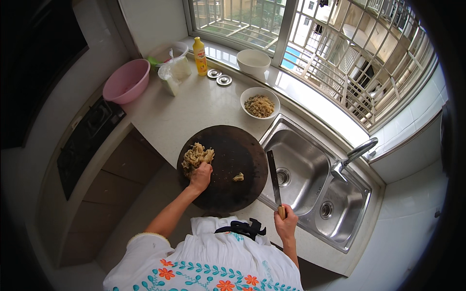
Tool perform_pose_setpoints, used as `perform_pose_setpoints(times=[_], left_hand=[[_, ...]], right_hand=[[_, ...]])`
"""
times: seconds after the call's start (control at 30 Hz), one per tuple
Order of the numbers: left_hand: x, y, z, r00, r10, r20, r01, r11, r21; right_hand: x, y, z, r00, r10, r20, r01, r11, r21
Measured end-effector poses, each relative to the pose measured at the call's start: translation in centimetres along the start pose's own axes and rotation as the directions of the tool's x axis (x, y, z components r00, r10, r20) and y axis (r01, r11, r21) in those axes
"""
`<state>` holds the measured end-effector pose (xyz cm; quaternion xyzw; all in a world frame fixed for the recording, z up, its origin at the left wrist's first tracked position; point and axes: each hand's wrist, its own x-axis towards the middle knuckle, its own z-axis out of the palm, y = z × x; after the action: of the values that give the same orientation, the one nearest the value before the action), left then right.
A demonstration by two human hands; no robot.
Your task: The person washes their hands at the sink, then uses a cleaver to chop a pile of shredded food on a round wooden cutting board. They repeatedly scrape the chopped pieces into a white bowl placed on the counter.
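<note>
A round dark cutting board (229,196) lies on the counter before me. On its left part is a heap of pale brownish shredded food (196,154), and my left hand (202,177) is at the heap's lower edge, fingers closed on some of it. A small piece of the same food (238,177) lies apart, right of the board's middle. My right hand (285,222) grips the wooden handle of a kitchen knife (275,180); its blade points away from me, above the near left part of the sink. Behind the board stands a white bowl of chopped food (260,104).
A double stainless steel sink (309,214) with a faucet (351,156) is at the right. Along the back are an empty white bowl (253,62), two metal lids (219,77), a yellow bottle (200,57) and a plastic bag (174,71). A pink basin (127,80) stands beside the gas stove (87,142).
</note>
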<state>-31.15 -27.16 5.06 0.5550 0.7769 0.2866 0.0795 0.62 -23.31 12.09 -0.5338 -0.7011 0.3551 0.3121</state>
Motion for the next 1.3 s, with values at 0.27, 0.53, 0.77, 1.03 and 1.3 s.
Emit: perform_pose_setpoints(times=[0.27,0.53,0.77,1.03,1.3], left_hand=[[0.7,-0.4,1.0,0.986,0.007,0.168,-0.058,0.952,0.301],[0.9,-1.6,0.9,0.982,0.044,0.185,-0.081,0.977,0.198],[0.7,-0.6,1.4,0.986,0.046,0.16,-0.101,0.93,0.353],[-0.2,-0.6,-0.7,0.983,0.091,0.161,-0.104,0.992,0.076],[-0.6,-0.2,0.9,0.995,0.09,0.037,-0.094,0.989,0.116]], right_hand=[[0.1,-0.4,-0.1,1.0,0.009,0.016,-0.009,1.0,0.016],[-0.2,-0.5,-0.2,1.0,-0.019,-0.017,0.019,1.0,0.004],[-0.3,-0.3,0.4,1.0,-0.022,-0.005,0.023,0.999,0.025],[-0.4,0.0,0.4,0.999,-0.033,-0.013,0.034,0.999,0.026],[-0.2,-0.1,0.3,0.999,0.009,0.049,-0.008,1.0,-0.002]])
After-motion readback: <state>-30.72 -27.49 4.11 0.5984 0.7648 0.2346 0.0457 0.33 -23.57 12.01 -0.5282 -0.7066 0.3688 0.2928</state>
